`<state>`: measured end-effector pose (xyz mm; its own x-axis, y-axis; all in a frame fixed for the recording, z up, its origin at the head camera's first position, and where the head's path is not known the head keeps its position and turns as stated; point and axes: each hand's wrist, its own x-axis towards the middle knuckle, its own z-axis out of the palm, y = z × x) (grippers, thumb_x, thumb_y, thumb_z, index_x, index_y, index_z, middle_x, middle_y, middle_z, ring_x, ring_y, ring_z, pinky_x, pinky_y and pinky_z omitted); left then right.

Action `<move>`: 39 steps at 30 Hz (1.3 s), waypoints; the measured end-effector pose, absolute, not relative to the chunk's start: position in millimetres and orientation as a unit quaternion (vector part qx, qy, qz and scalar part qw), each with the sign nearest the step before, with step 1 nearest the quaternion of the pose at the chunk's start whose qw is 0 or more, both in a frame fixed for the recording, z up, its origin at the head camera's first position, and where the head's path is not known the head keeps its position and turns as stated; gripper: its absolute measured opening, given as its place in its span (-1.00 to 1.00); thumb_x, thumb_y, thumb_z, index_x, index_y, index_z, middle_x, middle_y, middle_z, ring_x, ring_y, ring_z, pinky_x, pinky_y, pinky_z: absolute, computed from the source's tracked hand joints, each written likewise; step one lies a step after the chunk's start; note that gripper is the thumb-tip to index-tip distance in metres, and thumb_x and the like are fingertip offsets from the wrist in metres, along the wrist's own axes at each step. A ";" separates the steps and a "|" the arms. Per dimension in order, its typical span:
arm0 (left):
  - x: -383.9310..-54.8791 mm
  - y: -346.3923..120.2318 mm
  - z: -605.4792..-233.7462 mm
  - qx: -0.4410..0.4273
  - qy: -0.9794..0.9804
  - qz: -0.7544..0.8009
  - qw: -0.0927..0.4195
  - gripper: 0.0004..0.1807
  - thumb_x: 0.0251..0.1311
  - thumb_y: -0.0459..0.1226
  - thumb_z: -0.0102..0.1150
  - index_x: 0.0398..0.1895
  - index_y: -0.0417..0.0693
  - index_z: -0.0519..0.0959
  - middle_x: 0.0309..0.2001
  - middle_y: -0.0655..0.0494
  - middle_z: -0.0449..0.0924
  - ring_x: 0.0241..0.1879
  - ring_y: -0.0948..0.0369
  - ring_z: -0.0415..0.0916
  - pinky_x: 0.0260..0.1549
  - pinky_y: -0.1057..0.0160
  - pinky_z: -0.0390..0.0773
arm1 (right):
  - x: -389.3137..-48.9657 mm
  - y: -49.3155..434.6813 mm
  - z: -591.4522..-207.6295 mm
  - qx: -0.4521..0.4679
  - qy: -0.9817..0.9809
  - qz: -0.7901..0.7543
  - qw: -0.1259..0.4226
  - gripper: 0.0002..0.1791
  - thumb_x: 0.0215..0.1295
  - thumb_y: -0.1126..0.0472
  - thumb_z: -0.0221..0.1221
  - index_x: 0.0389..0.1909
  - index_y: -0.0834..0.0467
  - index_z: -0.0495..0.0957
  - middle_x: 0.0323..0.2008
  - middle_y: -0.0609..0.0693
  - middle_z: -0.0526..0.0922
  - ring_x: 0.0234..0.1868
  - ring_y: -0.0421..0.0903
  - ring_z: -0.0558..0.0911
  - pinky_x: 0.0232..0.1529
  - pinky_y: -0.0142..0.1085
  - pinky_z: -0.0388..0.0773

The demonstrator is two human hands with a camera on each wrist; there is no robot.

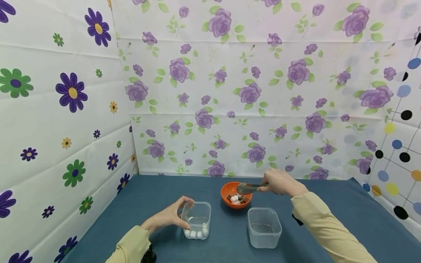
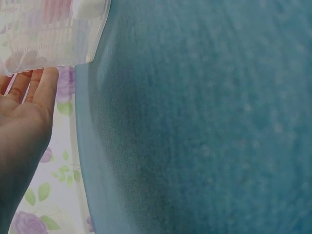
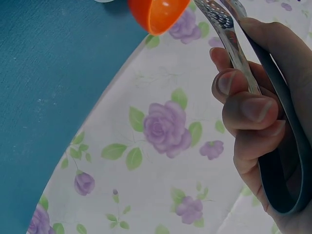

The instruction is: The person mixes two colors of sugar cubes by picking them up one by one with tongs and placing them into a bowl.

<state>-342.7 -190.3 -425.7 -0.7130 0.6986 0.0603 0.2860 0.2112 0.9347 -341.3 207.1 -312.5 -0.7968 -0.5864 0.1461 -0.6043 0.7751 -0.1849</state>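
Observation:
My right hand (image 1: 279, 181) holds metal tongs (image 3: 234, 46), fingers and thumb wrapped around the two arms. The perforated tongs' heads hang over an orange bowl (image 1: 232, 185). Inside that bowl lie white marshmallows (image 1: 234, 198) and dark brown chunks (image 1: 246, 200). Whether the tongs pinch a piece is unclear. On the left, my left hand (image 1: 171, 215) grips a clear plastic container (image 1: 201, 208) from its left side, thumb at the front and fingers at the back. Several white marshmallows (image 1: 196, 234) sit in its bottom. The left wrist view catches only part of that container (image 2: 58, 44).
A second clear plastic container (image 1: 264, 237) stands at the right, in front of the bowl. Blue cloth (image 1: 227, 244) covers the table. Flowered sheets (image 1: 210, 91) rise behind the table's far edge and along the sides.

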 end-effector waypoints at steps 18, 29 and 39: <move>-343.3 -190.6 -426.8 0.325 0.753 0.538 0.193 -0.25 0.03 -0.31 0.29 0.22 -0.28 0.09 0.18 -0.26 0.08 0.20 -0.12 0.04 -0.01 -0.20 0.18 | -340.1 202.7 -317.5 0.284 -0.954 0.085 0.037 -0.64 0.08 0.04 0.27 -0.83 -0.02 0.47 -0.92 -0.24 0.25 -0.87 -0.28 0.24 -0.81 -0.42 0.09; -342.7 -189.9 -425.3 0.322 0.750 0.545 0.195 -0.25 0.03 -0.30 0.30 0.22 -0.28 0.10 0.18 -0.26 0.09 0.20 -0.14 0.03 -0.01 -0.20 0.17 | -327.9 189.3 -317.5 0.334 -0.936 0.093 0.063 -0.63 0.08 0.02 0.26 -0.81 0.00 0.42 -0.85 -0.25 0.07 -0.81 -0.32 0.03 -0.73 -0.42 -0.03; -342.5 -190.8 -425.0 0.325 0.750 0.543 0.193 -0.25 0.03 -0.30 0.29 0.22 -0.29 0.09 0.18 -0.26 0.08 0.20 -0.13 0.03 0.00 -0.21 0.16 | -316.3 170.1 -317.8 0.380 -0.916 0.099 0.082 -0.62 0.13 -0.03 0.22 -0.78 -0.03 0.37 -0.83 -0.24 0.09 -0.81 -0.34 0.09 -0.72 -0.44 0.02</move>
